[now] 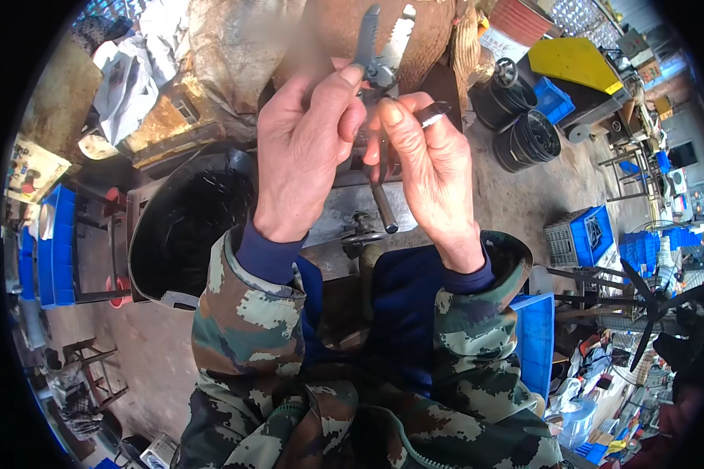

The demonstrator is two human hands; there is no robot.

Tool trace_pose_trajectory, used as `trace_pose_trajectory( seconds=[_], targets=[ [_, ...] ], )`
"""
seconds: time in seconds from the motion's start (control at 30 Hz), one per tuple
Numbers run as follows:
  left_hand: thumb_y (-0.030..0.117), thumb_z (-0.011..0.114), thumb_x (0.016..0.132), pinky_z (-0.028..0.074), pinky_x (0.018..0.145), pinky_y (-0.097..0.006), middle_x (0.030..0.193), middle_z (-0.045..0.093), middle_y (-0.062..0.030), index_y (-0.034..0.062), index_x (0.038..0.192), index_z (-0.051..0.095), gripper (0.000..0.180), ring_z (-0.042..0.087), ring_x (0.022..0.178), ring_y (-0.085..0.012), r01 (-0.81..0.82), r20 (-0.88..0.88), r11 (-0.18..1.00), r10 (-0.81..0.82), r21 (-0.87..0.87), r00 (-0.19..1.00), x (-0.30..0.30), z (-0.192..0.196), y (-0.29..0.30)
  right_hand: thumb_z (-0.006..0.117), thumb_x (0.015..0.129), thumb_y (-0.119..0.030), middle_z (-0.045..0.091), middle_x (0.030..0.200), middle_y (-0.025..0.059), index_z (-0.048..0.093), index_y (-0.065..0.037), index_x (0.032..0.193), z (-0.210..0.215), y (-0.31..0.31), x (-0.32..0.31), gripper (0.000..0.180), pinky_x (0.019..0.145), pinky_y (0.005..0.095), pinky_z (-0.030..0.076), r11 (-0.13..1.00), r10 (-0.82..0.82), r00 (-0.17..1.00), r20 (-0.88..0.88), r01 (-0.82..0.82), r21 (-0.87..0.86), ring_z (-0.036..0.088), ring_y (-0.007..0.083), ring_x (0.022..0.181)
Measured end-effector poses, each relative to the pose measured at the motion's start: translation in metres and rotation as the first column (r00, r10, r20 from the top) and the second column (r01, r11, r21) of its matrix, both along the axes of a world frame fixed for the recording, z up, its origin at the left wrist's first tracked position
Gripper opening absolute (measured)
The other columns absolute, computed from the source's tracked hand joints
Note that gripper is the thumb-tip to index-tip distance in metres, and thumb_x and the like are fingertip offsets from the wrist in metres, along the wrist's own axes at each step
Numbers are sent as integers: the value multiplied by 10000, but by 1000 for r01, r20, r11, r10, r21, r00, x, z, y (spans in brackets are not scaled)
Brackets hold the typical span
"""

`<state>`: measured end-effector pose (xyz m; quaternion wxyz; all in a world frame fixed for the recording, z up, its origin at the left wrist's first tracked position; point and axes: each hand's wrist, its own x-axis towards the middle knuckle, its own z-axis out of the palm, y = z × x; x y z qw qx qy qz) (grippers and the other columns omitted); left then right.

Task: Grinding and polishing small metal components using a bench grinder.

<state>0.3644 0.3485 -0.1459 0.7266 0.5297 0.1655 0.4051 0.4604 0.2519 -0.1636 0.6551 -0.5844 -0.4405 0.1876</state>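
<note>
Pliers (379,76) with two serrated jaws spread apart point away from me, one jaw dark, the other shining in the light. My left hand (301,144) is closed on them, its thumb and fingertips pinching beside the pivot. Just below the pivot, my right hand (434,164) is also closed on the pliers, with its thumb against the curled index finger. A dark and white band wraps one finger of that hand. Below the right fingers a dark metal handle (383,207) sticks out; my fingers hide where it joins.
A large black tub (192,227) with dark contents stands at my left. Beneath my hands is a metal bench with a small metal fitting (360,228). Black buckets (526,141) stand at the far right, and a blue crate (533,344) is by my right elbow.
</note>
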Motion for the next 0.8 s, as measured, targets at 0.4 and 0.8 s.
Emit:
trace_pose_trajectory(
  seconds=[0.4, 0.8],
  targets=[
    [239, 591, 1021, 257, 442, -212, 626, 477, 5, 18, 1011, 610, 222, 394, 491, -64, 11, 211, 1000, -17, 27, 977, -20, 44, -28, 544, 1054, -249, 612, 690, 24, 590, -5, 955, 40, -8, -30, 267, 509, 236, 456, 973, -58, 995, 80, 39, 228, 552, 72, 583],
    [241, 619, 1008, 277, 441, -208, 619, 486, 12, 24, 1024, 631, 218, 386, 488, -55, 10, 237, 999, 0, -41, 971, -21, 46, -29, 552, 1050, -241, 614, 680, 32, 576, -8, 952, 41, -7, -33, 254, 510, 234, 454, 963, -67, 993, 96, 39, 267, 558, 71, 583]
  ],
)
